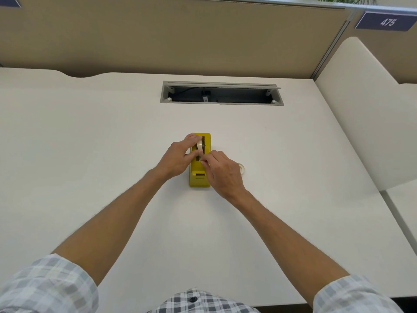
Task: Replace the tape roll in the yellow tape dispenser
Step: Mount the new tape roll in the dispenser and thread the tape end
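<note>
The yellow tape dispenser (200, 178) stands on the white desk (112, 143), its cutter end toward me. A pale tape roll (200, 145) sits upright in its slot. My left hand (178, 158) grips that roll, fingers over its far side and thumb on its near side. My right hand (222, 171) comes in from the right, with its fingertips pinched at the roll's near edge, apparently on the tape end. A second clear tape roll (242, 168) lies flat on the desk just right of my right hand, partly hidden behind it.
An open cable tray (221, 93) is sunk into the desk at the back. A beige partition (180, 37) rises behind it. A white side divider (365, 114) stands at the right, with a "475" sign (387, 21) above.
</note>
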Demonstrator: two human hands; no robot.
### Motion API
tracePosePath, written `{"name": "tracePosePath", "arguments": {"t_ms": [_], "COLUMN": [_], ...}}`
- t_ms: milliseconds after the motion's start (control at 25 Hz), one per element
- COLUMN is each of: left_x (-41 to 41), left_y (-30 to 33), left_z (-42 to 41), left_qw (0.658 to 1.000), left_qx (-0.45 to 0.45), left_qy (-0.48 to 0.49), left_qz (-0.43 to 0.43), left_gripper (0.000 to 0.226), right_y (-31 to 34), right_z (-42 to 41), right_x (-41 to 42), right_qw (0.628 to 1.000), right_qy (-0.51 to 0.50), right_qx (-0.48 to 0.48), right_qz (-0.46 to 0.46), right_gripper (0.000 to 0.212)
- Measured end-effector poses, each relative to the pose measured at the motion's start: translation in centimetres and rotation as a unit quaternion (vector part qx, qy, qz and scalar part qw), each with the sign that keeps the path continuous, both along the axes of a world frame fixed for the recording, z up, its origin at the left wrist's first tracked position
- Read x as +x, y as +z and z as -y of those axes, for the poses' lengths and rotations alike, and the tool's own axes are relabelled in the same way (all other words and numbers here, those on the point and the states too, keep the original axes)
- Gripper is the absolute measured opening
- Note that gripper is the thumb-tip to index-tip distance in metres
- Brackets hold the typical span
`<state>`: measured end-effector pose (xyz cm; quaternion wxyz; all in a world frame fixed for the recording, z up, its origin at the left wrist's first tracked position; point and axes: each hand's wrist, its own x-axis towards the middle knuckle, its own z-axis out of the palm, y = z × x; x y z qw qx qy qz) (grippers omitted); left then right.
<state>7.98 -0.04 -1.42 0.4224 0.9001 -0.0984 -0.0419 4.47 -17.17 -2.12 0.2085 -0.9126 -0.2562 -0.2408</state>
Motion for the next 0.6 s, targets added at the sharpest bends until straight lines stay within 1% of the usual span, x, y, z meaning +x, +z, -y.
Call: {"name": "tracePosePath", "arguments": {"t_ms": [160,280,400,440,600], "left_x": [0.07,0.01,-0.02,-0.1,-0.31], "left_y": [-0.06,-0.11,-0.55,-0.7,-0.62], "left_z": [-0.16,0.22,0.48,0.53,0.53], "left_qw": [1.0,0.996,0.989,0.987,0.984], "left_qx": [0.024,0.048,0.061,0.071,0.08], "left_qy": [-0.008,0.002,0.002,0.006,0.021], "left_qz": [0.016,0.07,0.132,0.141,0.16], "left_gripper": [0.045,0.034,0.03,0.031,0.029], "right_y": [0.16,0.37,0.55,0.59,0.63], "right_z": [0.07,0.01,0.17,0.24,0.01], "right_x": [-0.29,-0.41,-0.67,-0.69,-0.86], "right_qw": [1.0,1.0,1.0,1.0,0.999], "right_qy": [0.001,-0.012,-0.019,-0.02,-0.01], "right_qx": [0.004,0.007,0.013,0.015,0.026], "right_qz": [-0.014,-0.015,-0.015,-0.016,-0.021], "right_gripper": [0.012,0.018,0.007,0.006,0.021]}}
